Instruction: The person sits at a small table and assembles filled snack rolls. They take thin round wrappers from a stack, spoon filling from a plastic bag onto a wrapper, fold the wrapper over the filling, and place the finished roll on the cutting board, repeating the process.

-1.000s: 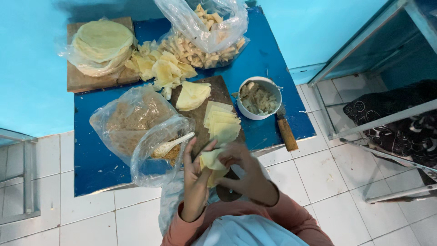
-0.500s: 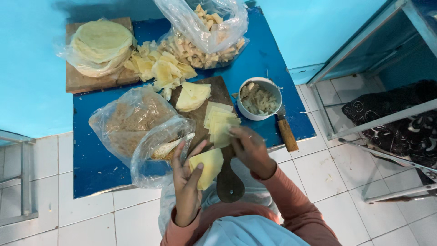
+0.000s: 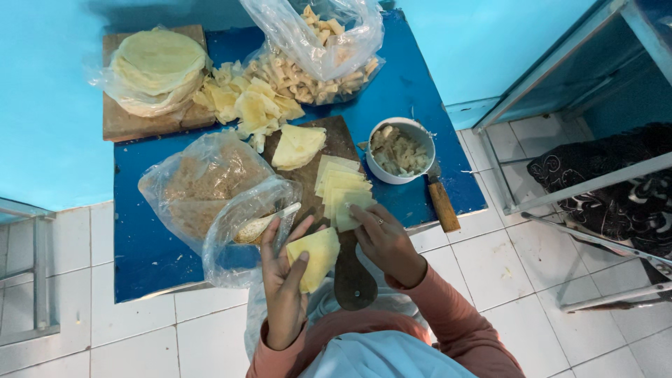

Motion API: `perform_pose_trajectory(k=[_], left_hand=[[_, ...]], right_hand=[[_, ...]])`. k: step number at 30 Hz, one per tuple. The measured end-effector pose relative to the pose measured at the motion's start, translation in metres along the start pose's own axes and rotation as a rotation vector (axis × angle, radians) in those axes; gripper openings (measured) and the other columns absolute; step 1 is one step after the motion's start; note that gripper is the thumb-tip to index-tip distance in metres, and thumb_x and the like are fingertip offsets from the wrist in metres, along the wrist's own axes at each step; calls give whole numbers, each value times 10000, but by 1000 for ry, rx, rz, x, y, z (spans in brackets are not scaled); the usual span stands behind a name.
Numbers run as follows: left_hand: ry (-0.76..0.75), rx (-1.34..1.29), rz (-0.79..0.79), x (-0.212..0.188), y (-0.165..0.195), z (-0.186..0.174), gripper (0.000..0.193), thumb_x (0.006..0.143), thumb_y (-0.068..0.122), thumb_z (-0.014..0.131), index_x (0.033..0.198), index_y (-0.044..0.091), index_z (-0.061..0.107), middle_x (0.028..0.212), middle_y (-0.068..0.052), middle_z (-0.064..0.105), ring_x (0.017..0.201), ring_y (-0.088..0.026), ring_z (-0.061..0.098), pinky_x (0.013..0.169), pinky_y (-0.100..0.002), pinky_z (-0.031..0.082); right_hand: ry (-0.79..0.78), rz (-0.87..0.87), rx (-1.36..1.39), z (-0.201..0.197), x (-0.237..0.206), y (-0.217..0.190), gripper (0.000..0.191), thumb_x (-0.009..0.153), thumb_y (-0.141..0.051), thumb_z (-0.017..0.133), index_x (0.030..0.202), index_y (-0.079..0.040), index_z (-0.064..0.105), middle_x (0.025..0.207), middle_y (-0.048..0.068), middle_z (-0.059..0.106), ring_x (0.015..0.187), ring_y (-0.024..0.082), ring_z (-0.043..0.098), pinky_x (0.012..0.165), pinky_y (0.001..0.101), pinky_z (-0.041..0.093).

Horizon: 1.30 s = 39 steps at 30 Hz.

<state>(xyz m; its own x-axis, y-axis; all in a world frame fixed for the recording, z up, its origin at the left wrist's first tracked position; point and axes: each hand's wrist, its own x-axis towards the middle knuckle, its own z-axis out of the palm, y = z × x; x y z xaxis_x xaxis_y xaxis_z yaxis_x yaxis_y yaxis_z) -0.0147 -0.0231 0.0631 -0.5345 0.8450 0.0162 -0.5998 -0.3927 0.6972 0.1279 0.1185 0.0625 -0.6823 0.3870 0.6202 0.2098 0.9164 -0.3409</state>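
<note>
My left hand point(image 3: 281, 280) lies palm up and holds a pale yellow pastry wrapper point(image 3: 315, 256) flat on its fingers. My right hand point(image 3: 383, 241) reaches to the stack of cut yellow wrappers point(image 3: 341, 187) on the dark wooden cutting board point(image 3: 334, 148) and touches the nearest sheet with its fingertips. A spoon point(image 3: 266, 222) rests in an open plastic bag point(image 3: 241, 231) just left of my left hand.
The blue table point(image 3: 147, 245) also carries a white bowl of filling point(image 3: 397, 150), a wooden-handled knife point(image 3: 442, 201), a bag of brown crumbs point(image 3: 199, 182), round wrappers on a wooden board point(image 3: 155, 66), folded pieces point(image 3: 246, 105) and a bag of rolled pieces point(image 3: 318, 49). A metal rack point(image 3: 595, 175) stands right.
My left hand has opened flat with a wrapper on it. My right hand has left the folded piece and moved up to the wrapper stack.
</note>
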Motion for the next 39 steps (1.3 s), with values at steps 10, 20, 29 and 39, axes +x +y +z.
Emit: perform_pose_trajectory(k=[10, 20, 29, 39], left_hand=[[-19, -104, -93, 0, -4, 0, 690, 967, -69, 416, 1597, 60, 166, 1540, -321, 439, 1329, -362, 561, 1039, -438, 525], [-23, -129, -98, 1, -9, 1, 676, 978, -57, 417, 1594, 58, 164, 1549, -317, 442, 1301, -354, 577, 1034, -417, 510], [-26, -122, -91, 4, -9, 4, 675, 968, -64, 405, 1590, 59, 175, 1535, -319, 446, 1332, -376, 554, 1056, -437, 507], [-18, -113, -82, 5, -9, 5, 664, 978, -57, 408, 1588, 57, 171, 1536, -323, 444, 1327, -380, 559, 1035, -446, 516]], right_hand=[[-39, -187, 348, -17, -2, -26, 468, 814, -80, 832, 1224, -38, 611, 1171, 139, 668, 1096, 361, 663, 921, 472, 547], [-159, -207, 526, -7, -2, -17, 455, 876, -20, 798, 1296, -57, 627, 1034, 30, 762, 947, 249, 721, 813, 373, 582], [-224, -134, 547, -13, 2, -21, 452, 848, -47, 822, 1261, -102, 646, 963, 5, 746, 897, 234, 718, 774, 356, 566], [-272, -111, 536, -16, 4, -23, 509, 838, -69, 826, 1304, -112, 625, 945, 16, 722, 868, 251, 681, 757, 370, 548]])
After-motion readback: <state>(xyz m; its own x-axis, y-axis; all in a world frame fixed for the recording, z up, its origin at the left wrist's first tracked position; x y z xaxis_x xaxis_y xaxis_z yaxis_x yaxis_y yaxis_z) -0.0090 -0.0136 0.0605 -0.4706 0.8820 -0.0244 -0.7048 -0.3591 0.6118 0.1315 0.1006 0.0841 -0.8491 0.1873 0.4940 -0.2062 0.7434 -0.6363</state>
